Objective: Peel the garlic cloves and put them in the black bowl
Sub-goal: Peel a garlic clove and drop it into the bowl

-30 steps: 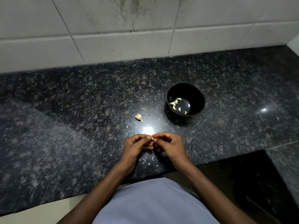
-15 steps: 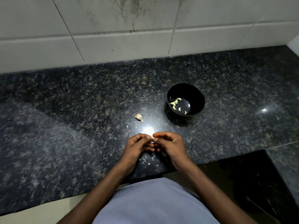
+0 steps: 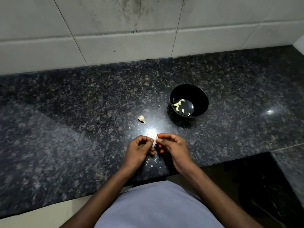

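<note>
The right hand (image 3: 172, 145) pinches a small garlic clove (image 3: 157, 138) at its fingertips above the counter (image 3: 65, 129). The left hand (image 3: 139, 148), fingers curled, meets it, seemingly picking at skin. Best to strip the papery skin fully, then carry it to the black bowl (image 3: 189, 92), near on the right.

A small garlic clove (image 3: 156, 138) is sitting pinched between fingertips; peeled cloves (image 3: 178, 104) are lying inside the upright black bowl (image 3: 199, 96).

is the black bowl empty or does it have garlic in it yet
Not empty: the bowl stands upright with several pale peeled cloves on its bottom.
</note>
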